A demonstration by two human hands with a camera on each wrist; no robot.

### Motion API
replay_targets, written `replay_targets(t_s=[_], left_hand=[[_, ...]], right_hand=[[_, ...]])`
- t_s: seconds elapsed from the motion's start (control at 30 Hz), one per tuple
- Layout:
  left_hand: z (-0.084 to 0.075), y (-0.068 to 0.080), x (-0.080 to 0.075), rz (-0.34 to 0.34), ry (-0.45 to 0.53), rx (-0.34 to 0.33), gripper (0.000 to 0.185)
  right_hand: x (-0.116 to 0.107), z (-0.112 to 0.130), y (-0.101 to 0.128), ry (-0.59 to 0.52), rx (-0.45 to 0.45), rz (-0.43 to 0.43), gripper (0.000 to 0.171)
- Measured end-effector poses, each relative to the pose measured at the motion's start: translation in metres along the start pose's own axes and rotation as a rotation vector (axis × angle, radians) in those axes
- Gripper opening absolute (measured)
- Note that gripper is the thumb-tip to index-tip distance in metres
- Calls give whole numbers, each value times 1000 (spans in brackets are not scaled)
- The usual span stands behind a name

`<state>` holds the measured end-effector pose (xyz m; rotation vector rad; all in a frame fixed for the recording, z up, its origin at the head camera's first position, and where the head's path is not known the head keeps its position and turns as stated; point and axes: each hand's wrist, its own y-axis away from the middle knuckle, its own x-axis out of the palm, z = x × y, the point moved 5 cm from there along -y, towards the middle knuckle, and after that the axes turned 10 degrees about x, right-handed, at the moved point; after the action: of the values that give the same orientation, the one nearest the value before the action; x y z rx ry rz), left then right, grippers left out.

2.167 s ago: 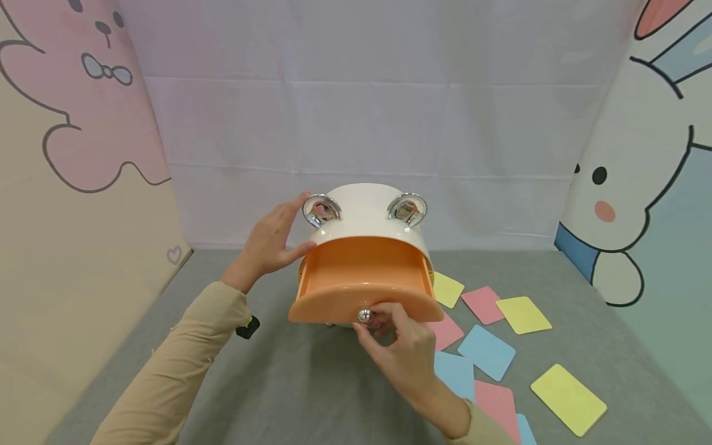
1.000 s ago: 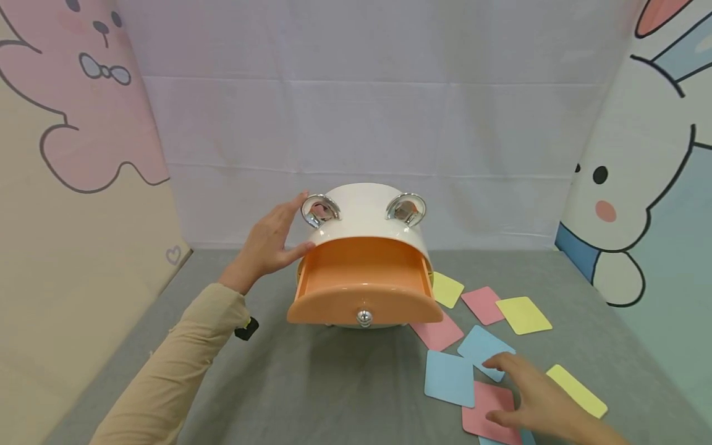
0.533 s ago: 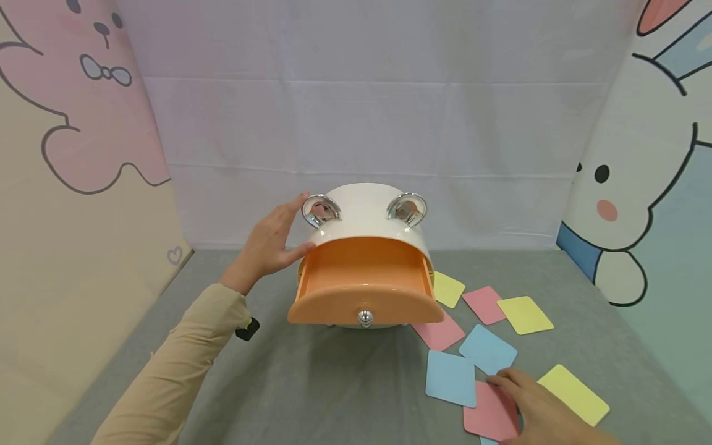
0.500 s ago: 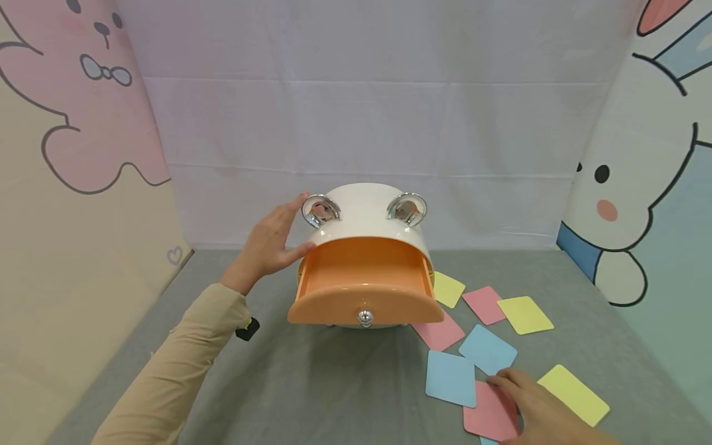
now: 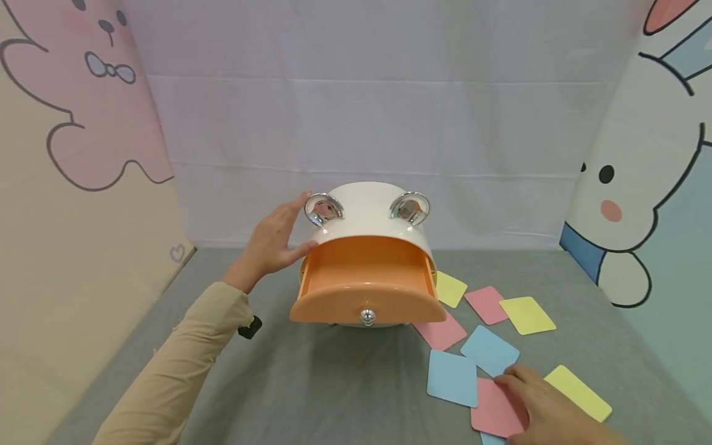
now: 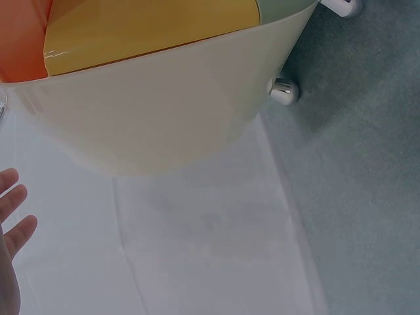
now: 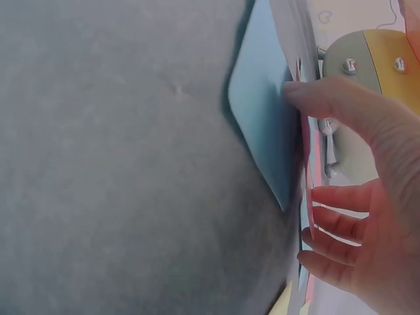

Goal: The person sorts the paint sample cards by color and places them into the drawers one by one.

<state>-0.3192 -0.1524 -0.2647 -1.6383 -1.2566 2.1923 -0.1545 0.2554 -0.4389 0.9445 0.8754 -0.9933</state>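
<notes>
A white rounded box (image 5: 367, 213) with two silver ear-shaped handles stands on the grey table, its orange drawer (image 5: 367, 272) pulled out and showing nothing inside. My left hand (image 5: 275, 241) rests flat against the box's left side, fingers straight; in the left wrist view the fingertips (image 6: 13, 210) show beside the cream wall (image 6: 164, 111). My right hand (image 5: 542, 402) lies low at the right with its fingers on a pink card (image 5: 492, 414) that lies beside a blue card (image 5: 452, 378). The right wrist view shows the hand (image 7: 367, 197) spread over the blue card (image 7: 262, 111).
More cards lie scattered right of the box: blue (image 5: 489, 349), pink (image 5: 442, 330), pink (image 5: 486, 304), yellow (image 5: 527, 314), yellow (image 5: 449, 288) and yellow (image 5: 578, 392). The drawer's silver knob (image 5: 367, 316) faces me. Cartoon panels wall both sides, a white cloth the back.
My right hand left the drawer knob and dropped to the cards at the lower right, settling on the pink one. The left hand and box have not moved.
</notes>
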Motion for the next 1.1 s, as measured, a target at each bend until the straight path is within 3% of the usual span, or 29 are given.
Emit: replay_targets(t_s=[0.2,0.37,0.5,0.6,0.73,0.83,1.1], left_hand=[[1,0,1,1,0,1,84],[1,-1,1,-3,-2,1,85],[1,-2,1,-5,-5,2,86],[1,-1,0,-2,-10,-3,86],[1,-1,1,4,-13,-9,86],[1,-1,1,5,-15,-7,86],[0,-2,0,7,-15,-8,85]], right_hand=[[-8,-11,5,-43,62,25,72],[-22,-14,9,-10,32,-77,69],[-38,-11,4,1,39,-97,75],[-57,-2,-1,23,-34,-173,77],[-87,14,-1,78,-218,-372,73],[-105,26,-2,98,-324,-451,72],[-152,54,-12,111,-401,-458,69]])
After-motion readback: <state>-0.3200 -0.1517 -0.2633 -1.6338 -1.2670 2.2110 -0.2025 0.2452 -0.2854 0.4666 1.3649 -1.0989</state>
